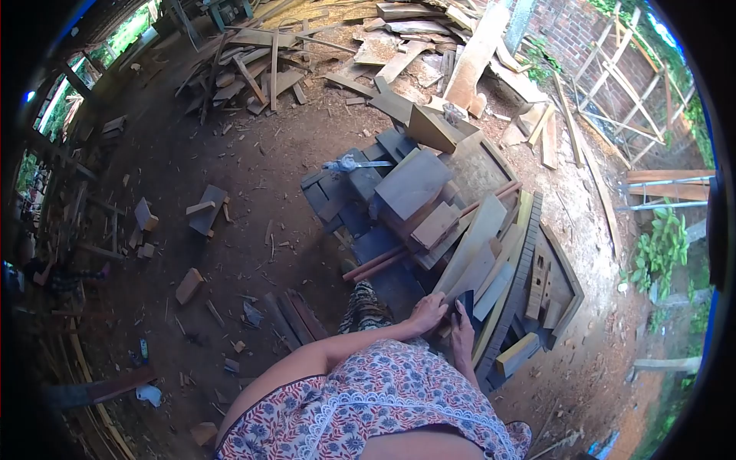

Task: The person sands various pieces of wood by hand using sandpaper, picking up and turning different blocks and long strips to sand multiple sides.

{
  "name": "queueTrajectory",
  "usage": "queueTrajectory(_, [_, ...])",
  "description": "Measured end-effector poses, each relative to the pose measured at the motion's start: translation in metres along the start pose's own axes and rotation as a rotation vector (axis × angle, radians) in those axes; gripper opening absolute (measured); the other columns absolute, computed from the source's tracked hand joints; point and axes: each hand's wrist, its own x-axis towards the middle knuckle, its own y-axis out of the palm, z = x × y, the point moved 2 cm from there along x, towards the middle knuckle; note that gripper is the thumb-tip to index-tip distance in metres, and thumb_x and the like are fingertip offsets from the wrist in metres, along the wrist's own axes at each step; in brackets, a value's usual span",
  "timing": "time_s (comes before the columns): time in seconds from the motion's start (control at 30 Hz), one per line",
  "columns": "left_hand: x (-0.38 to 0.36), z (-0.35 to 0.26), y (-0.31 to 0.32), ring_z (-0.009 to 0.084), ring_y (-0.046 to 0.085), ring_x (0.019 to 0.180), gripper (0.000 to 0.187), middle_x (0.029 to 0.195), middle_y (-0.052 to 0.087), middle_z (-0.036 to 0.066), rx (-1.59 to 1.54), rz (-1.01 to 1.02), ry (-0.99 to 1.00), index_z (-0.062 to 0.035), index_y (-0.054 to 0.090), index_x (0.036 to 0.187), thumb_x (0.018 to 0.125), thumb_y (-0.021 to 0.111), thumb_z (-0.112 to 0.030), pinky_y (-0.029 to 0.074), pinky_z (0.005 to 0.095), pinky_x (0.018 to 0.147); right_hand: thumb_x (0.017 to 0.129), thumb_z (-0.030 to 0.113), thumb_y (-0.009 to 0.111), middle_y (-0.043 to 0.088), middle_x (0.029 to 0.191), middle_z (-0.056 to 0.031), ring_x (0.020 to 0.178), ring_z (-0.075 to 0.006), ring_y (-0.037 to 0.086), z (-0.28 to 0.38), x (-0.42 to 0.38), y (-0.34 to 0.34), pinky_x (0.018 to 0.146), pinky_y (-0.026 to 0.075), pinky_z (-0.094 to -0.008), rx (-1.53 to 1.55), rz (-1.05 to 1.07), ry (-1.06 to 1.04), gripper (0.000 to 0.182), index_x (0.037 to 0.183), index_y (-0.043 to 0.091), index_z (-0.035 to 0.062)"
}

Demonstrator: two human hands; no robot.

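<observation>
My left hand (428,313) rests near the lower ends of pale boards, its fingers bent together; whether anything is between them is too small to tell. In my right hand (462,331) is a dark flat object (466,303), held upright with the fingers round its lower part. Just beyond both hands, several long planks (477,241) lie slanted across a cluttered work surface. A dark ridged strip (512,284) runs along the right of the planks. Behind them sits a grey-topped block (414,184) beside stacked short boards (437,225).
Scrap wood (253,73) is heaped on the dirt floor at the upper left. Small stools (208,211) and a wood block (189,285) stand to the left. Dark boards (295,318) lie near my left arm. A brick wall (563,38) and leaning wooden frame (625,80) are at the upper right.
</observation>
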Motion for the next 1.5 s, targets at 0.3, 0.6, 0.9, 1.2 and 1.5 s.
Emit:
queueTrajectory(0.3, [0.015, -0.034, -0.044, 0.028, 0.062, 0.07, 0.022, 0.081, 0.058, 0.016, -0.364, -0.321, 0.06, -0.0017, 0.048, 0.101, 0.094, 0.045, -0.022, 0.051, 0.0382, 0.062, 0.073, -0.005, 0.055, 0.048, 0.132, -0.0119, 0.118, -0.03, 0.05, 0.057, -0.022, 0.001, 0.101, 0.038, -0.0392, -0.504, -0.028, -0.547, 0.052, 0.123, 0.055, 0.0101])
queueTrajectory(0.6, [0.0, -0.028, -0.09, 0.0173, 0.064, 0.072, 0.022, 0.089, 0.057, 0.008, -0.694, -0.02, -0.333, -0.0015, 0.048, 0.107, 0.096, 0.042, -0.019, 0.058, 0.0314, 0.059, 0.076, -0.001, 0.055, 0.054, 0.124, -0.0146, 0.117, -0.0299, 0.05, 0.04, 0.048, -0.04, 0.1, 0.039, -0.0385, -0.462, -0.075, -0.493, 0.043, 0.118, 0.057, 0.0092])
queueTrajectory(0.9, [0.001, -0.008, -0.087, 0.0184, 0.065, 0.075, 0.025, 0.093, 0.058, 0.01, -0.719, 0.026, -0.378, -0.0011, 0.046, 0.112, 0.096, 0.042, -0.019, 0.058, 0.0324, 0.064, 0.077, 0.002, 0.051, 0.057, 0.121, -0.0049, 0.116, -0.0247, 0.051, -0.024, 0.1, -0.036, 0.097, 0.04, -0.0375, -0.621, -0.196, -0.406, 0.042, 0.116, 0.058, 0.016])
queueTrajectory(1.2, [0.003, -0.015, -0.096, 0.0157, 0.063, 0.08, 0.019, 0.092, 0.06, 0.007, -0.768, 0.061, -0.378, -0.002, 0.052, 0.106, 0.093, 0.051, -0.016, 0.057, 0.0327, 0.068, 0.078, 0.001, 0.053, 0.06, 0.117, -0.0068, 0.106, -0.0263, 0.058, 0.026, 0.101, -0.018, 0.087, 0.045, -0.037, -0.662, -0.074, -0.499, 0.04, 0.114, 0.06, 0.0156])
queueTrajectory(1.5, [0.0, -0.093, -0.141, 0.0148, 0.063, 0.079, 0.016, 0.085, 0.065, 0.007, 0.061, -0.062, 0.212, -0.0051, 0.063, 0.102, 0.089, 0.057, -0.011, 0.05, 0.0324, 0.072, 0.09, 0.004, 0.048, 0.056, 0.123, -0.0145, 0.112, -0.0295, 0.053, 0.052, 0.074, -0.102, 0.098, 0.04, -0.0359, -0.282, -0.413, -0.363, 0.037, 0.126, 0.051, 0.0092])
